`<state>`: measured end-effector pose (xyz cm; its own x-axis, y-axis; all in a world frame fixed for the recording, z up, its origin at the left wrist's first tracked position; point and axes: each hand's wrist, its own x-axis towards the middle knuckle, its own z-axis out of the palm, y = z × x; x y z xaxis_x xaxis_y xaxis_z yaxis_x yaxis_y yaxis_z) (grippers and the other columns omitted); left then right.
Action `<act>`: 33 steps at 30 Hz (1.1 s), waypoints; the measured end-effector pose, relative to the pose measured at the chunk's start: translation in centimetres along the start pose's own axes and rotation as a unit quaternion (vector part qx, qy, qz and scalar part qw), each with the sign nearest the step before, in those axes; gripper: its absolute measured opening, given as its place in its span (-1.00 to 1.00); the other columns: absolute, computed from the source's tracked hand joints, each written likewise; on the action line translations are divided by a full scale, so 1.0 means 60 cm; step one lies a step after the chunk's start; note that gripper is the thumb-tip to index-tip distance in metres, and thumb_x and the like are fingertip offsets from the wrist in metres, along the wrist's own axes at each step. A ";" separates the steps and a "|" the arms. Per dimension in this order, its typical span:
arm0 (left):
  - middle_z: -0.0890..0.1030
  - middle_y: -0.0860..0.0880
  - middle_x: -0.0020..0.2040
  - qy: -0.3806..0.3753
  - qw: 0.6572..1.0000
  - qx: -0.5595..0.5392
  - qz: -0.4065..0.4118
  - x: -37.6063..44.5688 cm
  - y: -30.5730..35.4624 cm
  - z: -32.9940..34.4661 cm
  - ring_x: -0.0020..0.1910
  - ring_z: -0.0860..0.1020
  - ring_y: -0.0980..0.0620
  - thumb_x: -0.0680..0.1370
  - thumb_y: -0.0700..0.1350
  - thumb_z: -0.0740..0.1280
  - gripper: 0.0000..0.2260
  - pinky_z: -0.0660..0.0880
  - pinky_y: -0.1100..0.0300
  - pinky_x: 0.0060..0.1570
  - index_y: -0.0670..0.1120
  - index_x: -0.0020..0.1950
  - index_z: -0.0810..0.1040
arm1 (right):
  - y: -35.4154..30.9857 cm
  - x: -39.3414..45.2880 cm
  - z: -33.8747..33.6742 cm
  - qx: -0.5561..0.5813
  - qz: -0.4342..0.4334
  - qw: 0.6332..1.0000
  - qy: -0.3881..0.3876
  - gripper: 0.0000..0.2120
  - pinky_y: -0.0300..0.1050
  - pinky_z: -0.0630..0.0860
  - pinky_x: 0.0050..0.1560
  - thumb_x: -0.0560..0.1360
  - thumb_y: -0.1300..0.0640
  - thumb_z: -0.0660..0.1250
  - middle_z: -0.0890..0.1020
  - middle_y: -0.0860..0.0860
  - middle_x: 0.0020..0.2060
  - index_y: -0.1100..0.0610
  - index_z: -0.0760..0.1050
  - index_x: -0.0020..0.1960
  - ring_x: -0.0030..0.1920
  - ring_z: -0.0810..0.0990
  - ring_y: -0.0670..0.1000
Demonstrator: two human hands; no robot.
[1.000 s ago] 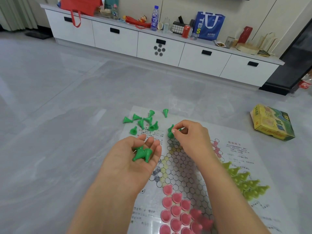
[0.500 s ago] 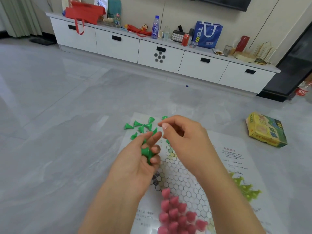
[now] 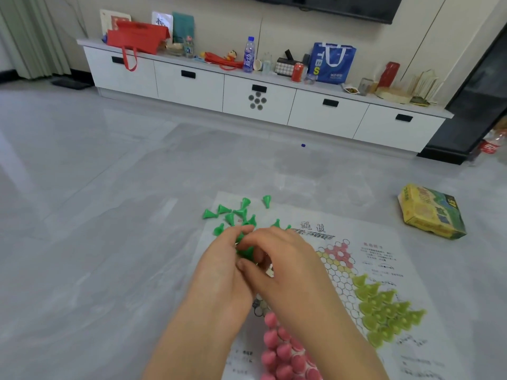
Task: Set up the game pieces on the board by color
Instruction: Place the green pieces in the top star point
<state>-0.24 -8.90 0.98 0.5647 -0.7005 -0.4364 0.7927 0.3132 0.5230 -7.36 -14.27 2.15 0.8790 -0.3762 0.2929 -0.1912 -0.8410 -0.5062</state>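
A paper game board (image 3: pixel 384 248) with a hexagon grid lies on the floor. Several loose green pieces (image 3: pixel 236 212) lie scattered at its far left corner, one partly off the paper. Pink pieces (image 3: pixel 279 349) fill the near corner and yellow-green pieces (image 3: pixel 384 308) fill the right corner, standing in rows. My left hand (image 3: pixel 222 272) cups a few green pieces (image 3: pixel 245 250) in its palm. My right hand (image 3: pixel 282 264) reaches into that palm, fingertips pinched at the green pieces; whether it grips one is hidden.
A yellow and green game box (image 3: pixel 430 212) lies on the grey floor to the right of the board. A long white cabinet (image 3: pixel 258 100) with bags, bottles and cans on top runs along the far wall. A small blue object (image 3: pixel 303 145) lies on the floor.
My right hand left the board's far corner and came back to my left palm, which closed around the green pieces. The view tilted up.
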 end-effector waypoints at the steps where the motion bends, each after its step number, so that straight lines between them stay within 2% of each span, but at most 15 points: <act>1: 0.41 -0.10 -0.30 -0.004 1.000 0.002 0.006 -0.002 -0.001 0.003 -0.28 0.42 0.02 0.55 -0.12 0.15 -0.83 0.40 0.17 -0.19 -0.15 -0.17 0.44 | 0.001 0.001 0.001 -0.002 -0.003 1.000 0.013 -0.95 -0.20 0.42 -0.13 0.45 0.01 0.30 0.47 -0.20 -0.23 -0.07 0.49 -0.08 -0.11 0.40 -0.12; 5: 0.44 -0.11 -0.31 -0.037 0.999 -0.022 -0.010 -0.015 0.000 0.013 -0.26 0.43 0.03 0.60 -0.08 0.07 -0.72 0.39 0.19 -0.14 -0.19 -0.18 0.44 | 0.006 0.000 0.004 0.009 -0.006 0.999 0.044 -0.90 -0.15 0.45 -0.19 0.40 -0.03 0.23 0.54 -0.17 -0.25 -0.03 0.48 -0.18 -0.18 0.44 -0.10; 7: 0.51 -0.13 -0.32 -0.047 0.998 -0.043 -0.031 -0.019 0.002 0.014 -0.28 0.50 0.01 0.61 -0.09 0.04 -0.68 0.46 0.18 -0.14 -0.23 -0.18 0.46 | 0.009 -0.003 0.006 0.012 -0.016 0.999 0.050 -0.90 -0.10 0.48 -0.19 0.39 0.01 0.24 0.58 -0.15 -0.25 0.00 0.49 -0.19 -0.18 0.48 -0.07; 10: 0.58 -0.18 -0.29 -0.049 0.996 -0.054 -0.047 -0.016 0.002 0.008 -0.30 0.58 -0.03 0.52 -0.23 0.10 -0.78 0.53 0.16 -0.16 -0.29 -0.14 0.50 | 0.006 -0.005 -0.004 0.090 -0.008 0.991 0.097 -0.93 -0.23 0.49 -0.17 0.42 0.06 0.30 0.63 -0.13 -0.27 -0.01 0.55 -0.21 -0.21 0.55 -0.12; 11: 0.58 -0.18 -0.25 -0.026 0.997 -0.058 -0.050 -0.012 0.000 0.004 -0.29 0.56 -0.03 0.48 -0.26 0.13 -0.82 0.52 0.17 -0.17 -0.30 -0.09 0.50 | 0.007 -0.004 -0.013 0.152 0.023 0.981 0.121 -0.92 -0.32 0.48 -0.19 0.43 0.10 0.34 0.63 -0.12 -0.29 -0.02 0.56 -0.23 -0.23 0.57 -0.14; 13: 0.53 -0.14 -0.24 0.046 0.994 -0.071 -0.068 -0.009 -0.005 -0.004 -0.37 0.46 0.02 0.51 -0.27 0.14 -0.89 0.49 0.26 -0.42 -0.24 -0.09 0.45 | 0.018 0.002 -0.036 0.293 0.119 0.932 0.177 -0.89 -0.39 0.49 -0.23 0.43 0.16 0.37 0.65 -0.13 -0.27 -0.02 0.57 -0.23 -0.28 0.57 -0.22; 14: 0.51 -0.11 -0.28 0.071 0.992 -0.071 -0.076 -0.010 -0.006 -0.005 -0.44 0.40 0.06 0.53 -0.25 0.13 -0.89 0.41 0.34 -0.55 -0.20 -0.14 0.43 | 0.032 0.006 -0.045 0.336 0.165 0.903 0.212 -0.89 -0.40 0.50 -0.24 0.44 0.16 0.36 0.65 -0.14 -0.27 -0.02 0.58 -0.22 -0.30 0.57 -0.25; 16: 0.48 -0.05 -0.36 0.086 0.992 -0.041 -0.079 -0.016 -0.005 -0.002 -0.58 0.33 0.12 0.54 -0.22 0.15 -0.87 0.25 0.42 -0.65 -0.14 -0.19 0.41 | 0.072 0.012 -0.053 0.362 0.251 0.859 0.261 -0.88 -0.33 0.52 -0.23 0.47 0.14 0.34 0.65 -0.15 -0.31 -0.03 0.57 -0.21 -0.28 0.57 -0.22; 19: 0.47 0.01 -0.42 0.095 0.995 0.029 -0.029 -0.016 0.001 0.000 -0.64 0.27 0.16 0.53 -0.19 0.23 -0.89 0.15 0.41 -0.69 -0.12 -0.19 0.49 | 0.121 0.024 -0.041 0.352 0.344 0.836 0.242 -0.92 -0.20 0.50 -0.14 0.49 0.12 0.32 0.60 -0.14 -0.26 0.02 0.57 -0.16 -0.17 0.55 -0.07; 22: 0.48 0.03 -0.44 0.084 0.994 0.074 0.019 -0.016 0.006 0.000 -0.60 0.26 0.17 0.52 -0.16 0.27 -0.89 0.16 0.37 -0.69 -0.07 -0.08 0.60 | 0.146 0.039 -0.019 0.331 0.389 0.843 0.168 -0.94 -0.17 0.51 -0.18 0.49 0.14 0.32 0.59 -0.05 -0.17 0.07 0.57 -0.13 -0.18 0.52 -0.05; 24: 0.49 0.02 -0.42 0.075 0.989 0.116 0.050 -0.017 0.007 -0.001 -0.60 0.28 0.17 0.52 -0.17 0.27 -0.87 0.19 0.37 -0.69 -0.05 -0.05 0.62 | 0.155 0.047 -0.008 0.306 0.388 0.858 0.142 -0.94 -0.16 0.48 -0.09 0.48 0.16 0.33 0.61 -0.04 -0.17 0.08 0.58 -0.14 -0.21 0.51 -0.07; 26: 0.50 0.02 -0.38 0.079 0.968 0.212 0.106 -0.018 0.009 0.000 -0.59 0.28 0.17 0.52 -0.18 0.27 -0.84 0.22 0.36 -0.66 0.00 -0.05 0.63 | 0.159 0.052 -0.003 0.286 0.384 0.869 0.124 -0.94 -0.14 0.48 -0.04 0.47 0.15 0.35 0.63 -0.06 -0.18 0.07 0.58 -0.16 -0.19 0.54 -0.07; 29: 0.54 0.10 -0.32 0.091 0.888 0.398 0.210 -0.019 0.007 0.003 -0.52 0.33 0.16 0.51 -0.12 0.30 -0.83 0.34 0.37 -0.53 0.14 -0.07 0.63 | 0.164 0.051 0.001 0.260 0.384 0.879 0.106 -0.92 -0.14 0.47 -0.06 0.46 0.14 0.35 0.64 -0.08 -0.17 0.05 0.58 -0.20 -0.18 0.54 -0.08; 31: 0.56 0.14 -0.22 0.084 0.852 0.463 0.230 -0.025 0.003 0.006 -0.47 0.37 0.14 0.50 -0.10 0.31 -0.82 0.36 0.50 -0.53 0.20 -0.09 0.62 | 0.167 0.050 0.003 0.239 0.380 0.888 0.102 -0.92 -0.16 0.45 -0.08 0.46 0.14 0.35 0.64 -0.10 -0.18 0.04 0.59 -0.20 -0.19 0.53 -0.11; 33: 0.56 0.12 -0.15 0.082 0.844 0.482 0.223 -0.028 0.000 0.008 -0.44 0.39 0.11 0.50 -0.11 0.32 -0.80 0.32 0.53 -0.55 0.21 -0.08 0.62 | 0.168 0.050 0.004 0.225 0.373 0.895 0.096 -0.92 -0.21 0.43 -0.11 0.46 0.14 0.35 0.64 -0.11 -0.17 0.03 0.59 -0.20 -0.17 0.53 -0.15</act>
<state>-1.31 -8.01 2.05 0.8439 -0.5282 -0.0939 -0.0162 -0.2000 0.9797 -6.55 -23.78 -2.25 0.4804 -0.8639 -0.1513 -0.4615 -0.1023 -0.8812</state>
